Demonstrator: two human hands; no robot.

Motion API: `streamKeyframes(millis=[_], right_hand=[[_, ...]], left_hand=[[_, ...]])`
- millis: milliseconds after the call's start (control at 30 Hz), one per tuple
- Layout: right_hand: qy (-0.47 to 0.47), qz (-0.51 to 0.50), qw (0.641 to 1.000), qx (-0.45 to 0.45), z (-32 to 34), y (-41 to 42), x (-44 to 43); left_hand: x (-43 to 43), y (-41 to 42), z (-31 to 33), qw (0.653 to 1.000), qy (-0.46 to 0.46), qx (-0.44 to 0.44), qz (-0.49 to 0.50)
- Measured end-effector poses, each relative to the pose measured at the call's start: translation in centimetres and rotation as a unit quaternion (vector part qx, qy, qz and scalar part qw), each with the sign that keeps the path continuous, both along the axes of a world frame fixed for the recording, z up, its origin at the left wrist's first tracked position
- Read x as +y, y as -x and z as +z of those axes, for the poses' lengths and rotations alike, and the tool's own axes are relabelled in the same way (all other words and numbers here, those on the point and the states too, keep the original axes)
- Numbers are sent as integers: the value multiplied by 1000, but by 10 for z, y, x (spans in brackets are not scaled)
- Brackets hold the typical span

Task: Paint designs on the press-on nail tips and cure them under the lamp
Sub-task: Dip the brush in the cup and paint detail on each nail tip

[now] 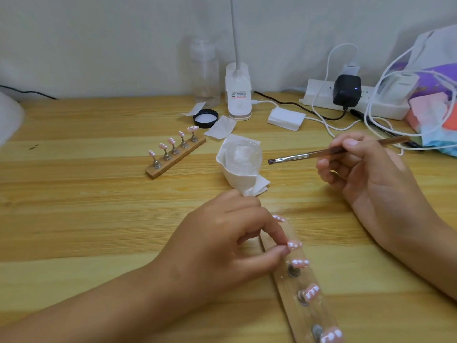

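Note:
A wooden strip (pixel 294 300) lies near the table's front edge, carrying several pink nail tips with white dots on small metal stands. My left hand (pixel 222 238) pinches the stand of one of these tips (pixel 294 244) between thumb and finger. My right hand (pixel 366 174) grips a thin brown brush (pixel 309 155) further back, its bristles pointing left above the table, close to a small clear dish (pixel 243 154) that sits on a white tissue. A second wooden strip (pixel 176 154) with several pink dotted tips stands to the left of the dish.
At the back stand a clear bottle (pixel 206 73), a white lamp base (pixel 238 95), a black lid (pixel 205 118), white wipes (pixel 286 118), a power strip (pixel 356 100) with tangled cables, and coloured bags (pixel 435 105) at right. A white dome (pixel 10 117) pokes in at left.

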State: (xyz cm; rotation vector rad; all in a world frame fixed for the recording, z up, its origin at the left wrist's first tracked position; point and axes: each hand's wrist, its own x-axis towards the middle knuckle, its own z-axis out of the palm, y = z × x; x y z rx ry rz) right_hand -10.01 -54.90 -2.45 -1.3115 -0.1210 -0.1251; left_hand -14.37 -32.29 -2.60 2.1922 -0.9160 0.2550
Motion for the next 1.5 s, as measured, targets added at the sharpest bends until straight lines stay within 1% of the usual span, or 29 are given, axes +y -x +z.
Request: streamKeyframes(millis=[200, 267, 333, 433, 533, 600, 667, 867, 933, 1100, 1433, 1467, 1500], right_hand=[[29, 9, 999, -23, -2, 2, 0], [33, 10, 999, -28, -2, 3, 0], [33, 9, 999, -31, -1, 3, 1], [31, 5, 999, -32, 0, 3, 2], [29, 9, 999, -32, 0, 3, 2], [30, 9, 999, -31, 1, 3, 2], [33, 8, 999, -31, 0, 3, 2], [26, -1, 999, -40, 0, 3, 2], [24, -5, 999, -48, 0, 3, 2], [31, -7, 998, -59, 2, 5, 3], [66, -8, 994, -91, 0, 7, 5], [69, -8, 993, -95, 0, 7, 5], [71, -8, 993, -98, 0, 8, 5]], left_hand=[[3, -4, -2, 1000, -16, 5, 3], [7, -2, -1, 999, -41, -27, -5], [9, 2, -1, 994, -68, -85, -24], [7, 5, -3, 986, -80, -135, -52], [2, 7, -4, 987, -82, -115, -81], [0, 7, -3, 990, -73, -96, -78], [-2, 7, -2, 990, -76, -97, -69], [-4, 13, 2, 976, -109, -181, -53], [-2, 12, 2, 978, -101, -174, -56], [2, 8, 0, 988, -76, -114, -72], [-5, 10, 0, 981, -98, -148, -81], [-5, 10, 1, 982, -87, -144, -80], [-5, 11, 2, 986, -57, -132, -80]])
